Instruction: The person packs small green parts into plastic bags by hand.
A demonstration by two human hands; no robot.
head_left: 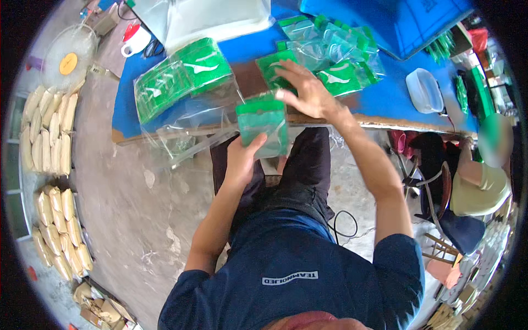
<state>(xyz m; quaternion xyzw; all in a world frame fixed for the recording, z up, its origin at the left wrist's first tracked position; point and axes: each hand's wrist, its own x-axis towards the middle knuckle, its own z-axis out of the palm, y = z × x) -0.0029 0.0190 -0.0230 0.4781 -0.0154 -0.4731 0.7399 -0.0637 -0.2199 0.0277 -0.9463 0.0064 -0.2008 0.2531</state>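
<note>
Over my lap at the table's front edge, my left hand pinches a small clear plastic bag with a green top band, its thumb lying across the lower part. My right hand is above the table, fingers spread, thumb pointing at the bag. Under its fingertips lies a green packet; whether they touch it I cannot tell. To the left, a large clear plastic bag with green printed panels hangs partly over the edge. A pile of clear bags with green bands lies beyond my right hand.
The blue tabletop carries a clear plastic tub and a white mug with red lid. A fan and stacked tan packs stand at left. Another person sits at right.
</note>
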